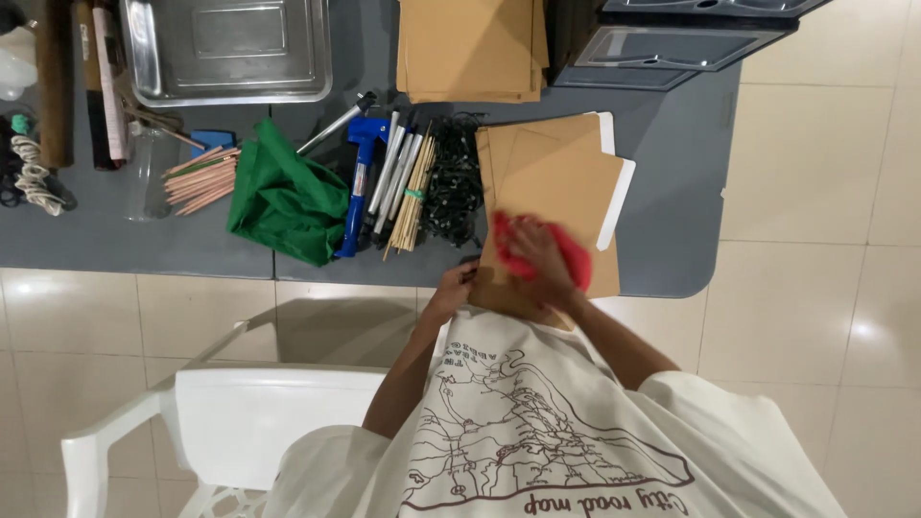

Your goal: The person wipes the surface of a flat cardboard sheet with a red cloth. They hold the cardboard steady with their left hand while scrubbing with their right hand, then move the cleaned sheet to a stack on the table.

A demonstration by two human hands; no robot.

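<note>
A brown paper folder (pixel 552 182) lies on the grey table (pixel 672 192), on top of a white-edged one, its near end hanging over the table's front edge. My right hand (pixel 537 261) presses a red cloth (pixel 576 257) flat on the folder's lower part. My left hand (pixel 455 285) grips the folder's near left corner at the table edge. Both forearms reach out over my white printed shirt.
Left of the folder lie a pile of black ties (pixel 453 187), a bundle of wooden sticks (pixel 414 192), a blue-handled tool (pixel 360 182), a green cloth (pixel 286 197) and pencils (pixel 200 177). A folder stack (pixel 470 48) and metal tray (pixel 230 48) sit behind. A white chair (pixel 240 412) stands at my left.
</note>
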